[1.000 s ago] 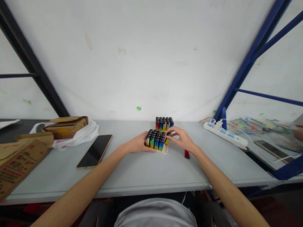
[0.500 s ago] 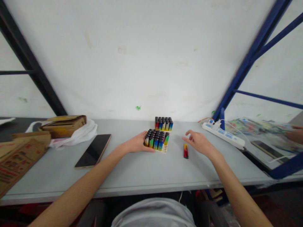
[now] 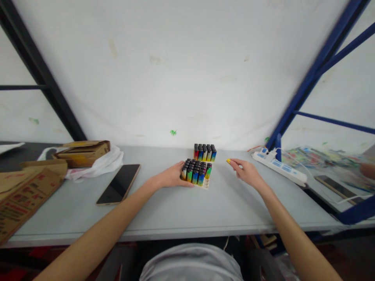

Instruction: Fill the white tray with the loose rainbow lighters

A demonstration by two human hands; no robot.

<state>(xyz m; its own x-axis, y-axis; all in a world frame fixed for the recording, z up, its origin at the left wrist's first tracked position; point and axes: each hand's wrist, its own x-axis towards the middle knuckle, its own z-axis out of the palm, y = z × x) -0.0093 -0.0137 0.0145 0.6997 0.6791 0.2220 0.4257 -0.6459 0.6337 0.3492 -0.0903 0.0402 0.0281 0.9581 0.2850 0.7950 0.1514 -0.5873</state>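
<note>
My left hand (image 3: pixel 173 175) grips the left side of a pale tray (image 3: pixel 206 184) on the table, its fingers partly hidden behind the rows. Upright lighters (image 3: pixel 194 173) with black tops and multicoloured bodies fill most of this tray; bare slots show at its right front corner. In my right hand (image 3: pixel 244 171), pinched between thumb and fingers, is a lighter (image 3: pixel 228 160) with only its yellow end showing. That hand is above the table, right of the tray. Just behind the tray stands a second block of upright lighters (image 3: pixel 205 152).
A smartphone (image 3: pixel 118 185) lies at the left, near opened cardboard boxes (image 3: pixel 32 191) and a white plastic bag (image 3: pixel 101 162). On the right are a white power strip (image 3: pixel 279 168), a blue metal frame (image 3: pixel 310 78) and another phone (image 3: pixel 336 188). A blurred hand of another person (image 3: pixel 367 170) shows at the right edge.
My right hand has picked up the red and yellow lighter that lay on the table, lifting it and closing its fingers round it. My left hand stays on the tray.
</note>
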